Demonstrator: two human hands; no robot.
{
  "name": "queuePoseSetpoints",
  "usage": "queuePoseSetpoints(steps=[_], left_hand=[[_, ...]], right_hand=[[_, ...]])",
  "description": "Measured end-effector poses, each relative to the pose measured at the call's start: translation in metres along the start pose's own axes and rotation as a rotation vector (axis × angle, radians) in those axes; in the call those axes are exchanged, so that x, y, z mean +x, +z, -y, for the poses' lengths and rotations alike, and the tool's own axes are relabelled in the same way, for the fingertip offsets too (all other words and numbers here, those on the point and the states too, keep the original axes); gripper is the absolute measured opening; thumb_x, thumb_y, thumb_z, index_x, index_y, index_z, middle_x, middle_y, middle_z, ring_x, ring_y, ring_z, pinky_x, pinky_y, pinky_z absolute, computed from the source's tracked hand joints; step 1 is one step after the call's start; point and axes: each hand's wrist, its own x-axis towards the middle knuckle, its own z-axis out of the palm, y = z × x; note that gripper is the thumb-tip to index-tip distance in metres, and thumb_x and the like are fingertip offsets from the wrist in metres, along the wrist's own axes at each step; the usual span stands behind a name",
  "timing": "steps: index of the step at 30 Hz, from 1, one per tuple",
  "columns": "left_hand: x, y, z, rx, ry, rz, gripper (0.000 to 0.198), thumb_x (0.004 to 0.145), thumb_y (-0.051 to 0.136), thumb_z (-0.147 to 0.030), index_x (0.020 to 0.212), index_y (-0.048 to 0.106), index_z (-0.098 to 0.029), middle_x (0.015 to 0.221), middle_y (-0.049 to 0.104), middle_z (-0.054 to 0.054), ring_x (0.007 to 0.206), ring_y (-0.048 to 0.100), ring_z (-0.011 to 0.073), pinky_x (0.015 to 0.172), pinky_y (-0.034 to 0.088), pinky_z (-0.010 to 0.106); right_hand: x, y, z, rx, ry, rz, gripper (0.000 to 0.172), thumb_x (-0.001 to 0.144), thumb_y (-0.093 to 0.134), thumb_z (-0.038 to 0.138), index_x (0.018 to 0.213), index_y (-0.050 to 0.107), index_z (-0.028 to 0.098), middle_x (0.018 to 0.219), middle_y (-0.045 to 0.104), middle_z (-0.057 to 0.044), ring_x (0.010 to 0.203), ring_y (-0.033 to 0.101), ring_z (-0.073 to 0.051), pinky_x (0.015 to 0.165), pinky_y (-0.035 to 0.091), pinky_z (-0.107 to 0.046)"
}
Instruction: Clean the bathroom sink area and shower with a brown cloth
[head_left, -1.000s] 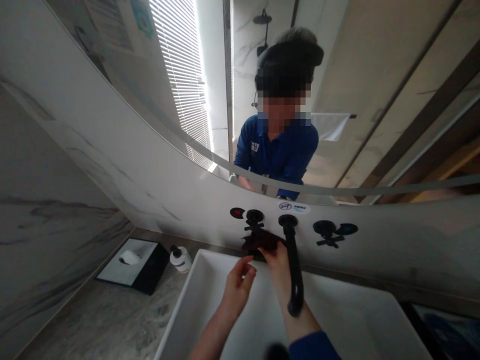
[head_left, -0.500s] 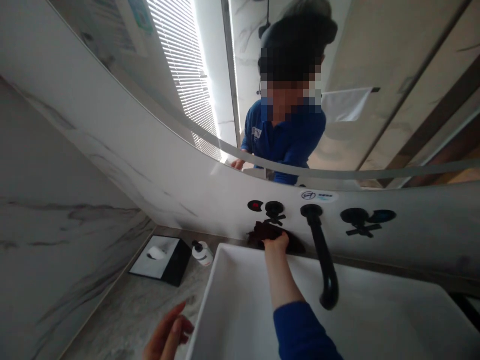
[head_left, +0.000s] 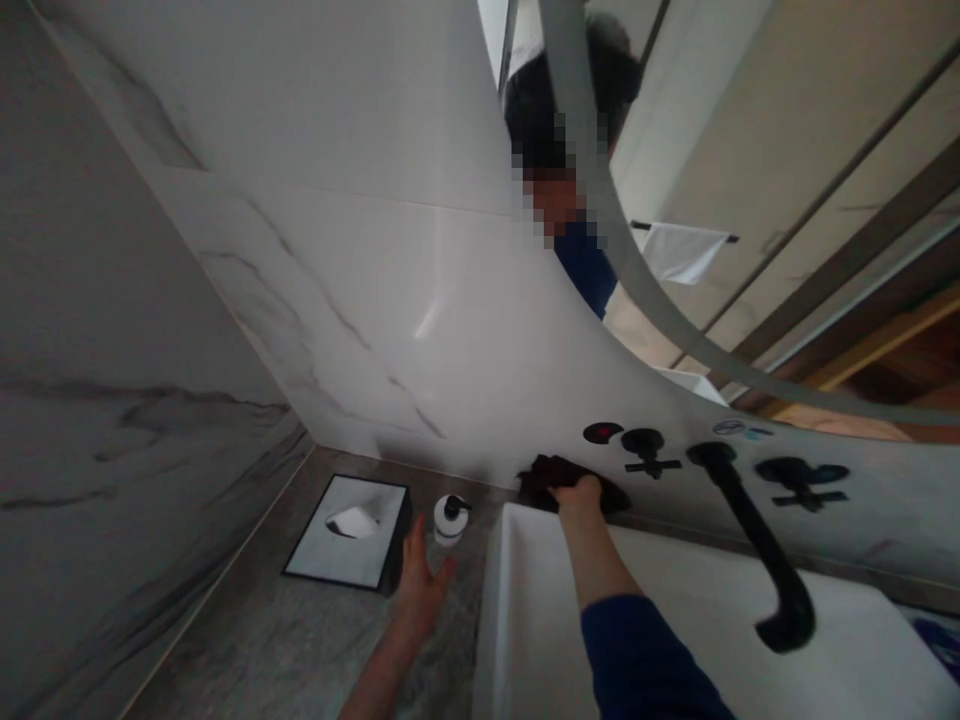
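Note:
My left hand (head_left: 421, 580) reaches over the grey counter with thumb and fingers apart, holding nothing. Just in front of it stands a small white pump bottle (head_left: 448, 528) with a black top; a narrow gap seems to remain between them. A tissue box (head_left: 352, 560) with a white top and dark sides lies close on the left of that hand. Behind the sink's rear rim, my right hand (head_left: 580, 493) is closed on a dark cloth (head_left: 546, 478) pressed to the ledge by the wall. The fingertips are partly hidden in the cloth.
A white rectangular sink (head_left: 504, 620) fills the lower right. Above it a black spout (head_left: 757, 550) juts from the wall between black cross handles (head_left: 652, 467). A rounded mirror (head_left: 697, 150) hangs above, and a marbled wall (head_left: 112, 450) bounds the counter (head_left: 247, 650) on the left.
My left hand has moved forward from beside the sink to the pump bottle. The view has turned left. My right hand stays on the cloth behind the sink.

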Motion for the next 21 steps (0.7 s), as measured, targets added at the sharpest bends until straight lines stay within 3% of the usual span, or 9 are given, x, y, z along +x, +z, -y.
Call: queuePoseSetpoints(steps=[4, 7, 10, 12, 14, 17, 21], left_hand=[[0.036, 0.021, 0.012, 0.015, 0.063, 0.006, 0.082, 0.060, 0.066, -0.035, 0.132, 0.036, -0.007, 0.130, 0.048, 0.022, 0.124, 0.045, 0.0339, 0.105, 0.036, 0.050], [0.050, 0.029, 0.013, 0.005, 0.084, 0.063, 0.075, 0.059, 0.066, -0.030, 0.127, 0.043, -0.007, 0.124, 0.054, 0.020, 0.119, 0.050, 0.0327, 0.103, 0.038, 0.049], [0.052, 0.032, 0.009, 0.031, 0.075, 0.087, 0.066, 0.059, 0.066, -0.027, 0.120, 0.049, -0.007, 0.117, 0.058, 0.019, 0.114, 0.054, 0.0319, 0.100, 0.041, 0.048], [0.047, 0.030, 0.004, 0.067, 0.076, 0.126, 0.063, 0.060, 0.067, -0.025, 0.118, 0.051, -0.008, 0.117, 0.060, 0.019, 0.112, 0.055, 0.0309, 0.099, 0.043, 0.046], [0.035, 0.025, 0.000, 0.098, 0.085, 0.188, 0.062, 0.060, 0.068, -0.022, 0.118, 0.051, -0.008, 0.118, 0.060, 0.018, 0.113, 0.056, 0.0294, 0.100, 0.043, 0.045], [0.008, 0.012, -0.002, 0.125, 0.071, 0.252, 0.062, 0.061, 0.067, -0.019, 0.121, 0.050, -0.013, 0.122, 0.060, 0.015, 0.115, 0.055, 0.0266, 0.101, 0.043, 0.044], [-0.032, -0.013, 0.002, 0.133, 0.037, 0.226, 0.064, 0.058, 0.067, -0.017, 0.120, 0.052, -0.015, 0.122, 0.060, 0.014, 0.114, 0.057, 0.0274, 0.100, 0.045, 0.045]], right_hand=[[-0.018, 0.033, 0.024, 0.296, 0.032, -0.002, 0.043, 0.083, 0.026, 0.028, 0.104, 0.062, 0.022, 0.100, 0.069, -0.009, 0.097, 0.064, -0.023, 0.086, 0.049, -0.051], [-0.037, 0.035, 0.055, 0.483, 0.011, -0.014, 0.040, 0.086, 0.024, 0.030, 0.103, 0.060, 0.022, 0.100, 0.070, -0.007, 0.102, 0.062, -0.019, 0.089, 0.049, -0.045], [-0.063, 0.030, 0.091, 0.847, 0.008, 0.014, 0.030, 0.088, 0.034, 0.030, 0.101, 0.059, 0.021, 0.098, 0.070, -0.005, 0.104, 0.061, -0.017, 0.093, 0.048, -0.043], [-0.078, 0.029, 0.108, 1.042, 0.021, 0.045, 0.025, 0.088, 0.040, 0.030, 0.100, 0.060, 0.021, 0.097, 0.070, -0.004, 0.101, 0.062, -0.017, 0.094, 0.047, -0.044], [-0.087, 0.031, 0.114, 1.094, 0.033, 0.051, 0.026, 0.090, 0.040, 0.034, 0.100, 0.060, 0.021, 0.097, 0.069, -0.004, 0.099, 0.062, -0.017, 0.094, 0.047, -0.045], [-0.085, 0.035, 0.105, 1.090, 0.109, 0.007, 0.028, 0.092, 0.039, 0.037, 0.098, 0.060, 0.021, 0.093, 0.069, -0.003, 0.095, 0.063, -0.016, 0.094, 0.047, -0.042], [-0.083, 0.043, 0.086, 1.014, 0.280, -0.069, 0.023, 0.092, 0.041, 0.035, 0.090, 0.057, 0.018, 0.086, 0.066, -0.002, 0.085, 0.063, -0.014, 0.091, 0.049, -0.037]])
